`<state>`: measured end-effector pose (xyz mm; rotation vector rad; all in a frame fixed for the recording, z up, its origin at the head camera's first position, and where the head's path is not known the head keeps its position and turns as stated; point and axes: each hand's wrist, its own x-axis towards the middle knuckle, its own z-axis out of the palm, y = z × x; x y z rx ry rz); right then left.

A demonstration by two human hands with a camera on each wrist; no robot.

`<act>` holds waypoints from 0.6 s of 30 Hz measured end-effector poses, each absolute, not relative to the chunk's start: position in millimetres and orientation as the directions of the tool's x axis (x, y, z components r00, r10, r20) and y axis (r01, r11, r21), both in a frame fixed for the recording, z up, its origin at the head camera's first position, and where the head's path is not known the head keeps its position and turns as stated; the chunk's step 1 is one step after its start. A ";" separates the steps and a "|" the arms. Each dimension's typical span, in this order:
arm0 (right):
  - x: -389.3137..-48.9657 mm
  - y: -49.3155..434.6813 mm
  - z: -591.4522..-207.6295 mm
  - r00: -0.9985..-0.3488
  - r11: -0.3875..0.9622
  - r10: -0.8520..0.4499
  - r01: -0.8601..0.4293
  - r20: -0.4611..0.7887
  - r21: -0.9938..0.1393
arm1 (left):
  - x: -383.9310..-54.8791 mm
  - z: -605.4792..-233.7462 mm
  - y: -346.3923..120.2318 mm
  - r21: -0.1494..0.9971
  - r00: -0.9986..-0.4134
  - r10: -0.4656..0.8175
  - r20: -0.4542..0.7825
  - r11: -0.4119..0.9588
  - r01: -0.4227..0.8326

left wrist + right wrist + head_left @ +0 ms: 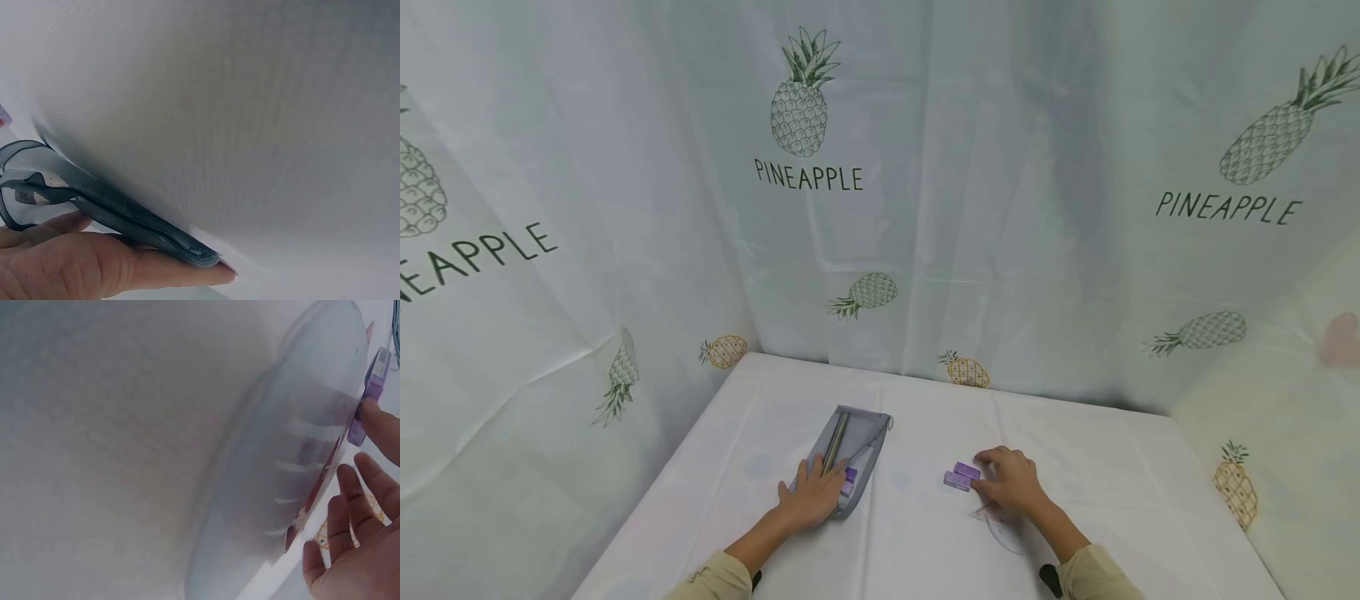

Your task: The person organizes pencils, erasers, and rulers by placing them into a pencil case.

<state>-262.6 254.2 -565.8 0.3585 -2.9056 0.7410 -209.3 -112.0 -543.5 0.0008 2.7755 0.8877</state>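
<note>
My left hand rests with spread fingers on a grey mesh zip pouch. Through the mesh show long dark-and-gold sticks and small purple boxes. In the left wrist view, a finger lies along the dark edge of the pouch. My right hand is at two small purple boxes that lie side by side on the table. Its thumb touches or nearly touches one purple box in the right wrist view, the other fingers apart.
A clear protractor and a clear triangular piece lie beneath the right hand and wrist. White cloth covers the table. Pineapple-printed curtains hang behind it and at both sides.
</note>
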 end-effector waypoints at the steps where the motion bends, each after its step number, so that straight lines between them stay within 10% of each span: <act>1: -263.1 253.6 -565.7 -0.965 0.844 -0.199 -0.257 0.170 -0.471 | -209.0 -542.9 -111.8 0.574 -0.974 0.069 -0.216 0.816 -0.070; 18: -263.8 242.5 -563.9 -0.990 0.772 -0.121 -0.138 0.069 -0.620 | -212.0 -544.1 -113.1 0.574 -0.973 0.072 -0.220 0.816 -0.070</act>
